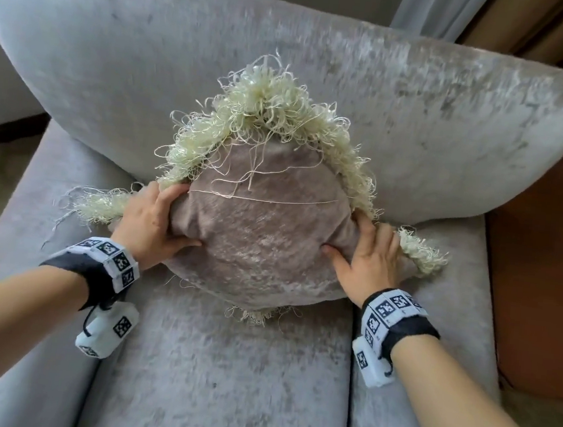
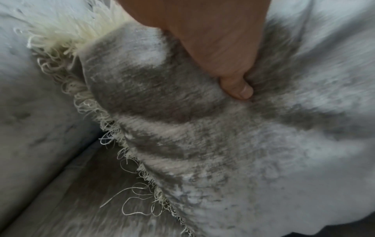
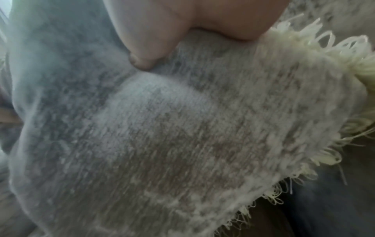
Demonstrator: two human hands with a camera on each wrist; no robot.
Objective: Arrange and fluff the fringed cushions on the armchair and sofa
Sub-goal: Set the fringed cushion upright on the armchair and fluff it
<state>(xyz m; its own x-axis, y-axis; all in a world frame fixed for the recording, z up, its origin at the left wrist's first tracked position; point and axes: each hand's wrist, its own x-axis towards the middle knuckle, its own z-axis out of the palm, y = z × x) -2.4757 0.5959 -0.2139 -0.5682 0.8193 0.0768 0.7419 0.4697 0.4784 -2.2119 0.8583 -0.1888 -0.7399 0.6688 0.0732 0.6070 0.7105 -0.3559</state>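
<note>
A taupe velvet cushion (image 1: 261,232) with a cream fringe (image 1: 266,105) stands corner-up on the grey armchair (image 1: 224,362), leaning on its backrest. My left hand (image 1: 153,221) grips the cushion's left side, thumb dug into the front face. My right hand (image 1: 369,256) grips the right side the same way. Between them the cushion is squeezed inward. In the left wrist view the thumb (image 2: 237,86) presses into the cushion (image 2: 202,136). The right wrist view shows the thumb (image 3: 142,52) sunk in the cushion (image 3: 172,136) beside the fringe (image 3: 304,48).
The armchair's curved backrest (image 1: 150,63) rises behind the cushion and its arms run along both sides. A brown wooden surface (image 1: 542,273) stands to the right of the chair. A pale curtain (image 1: 427,7) hangs behind.
</note>
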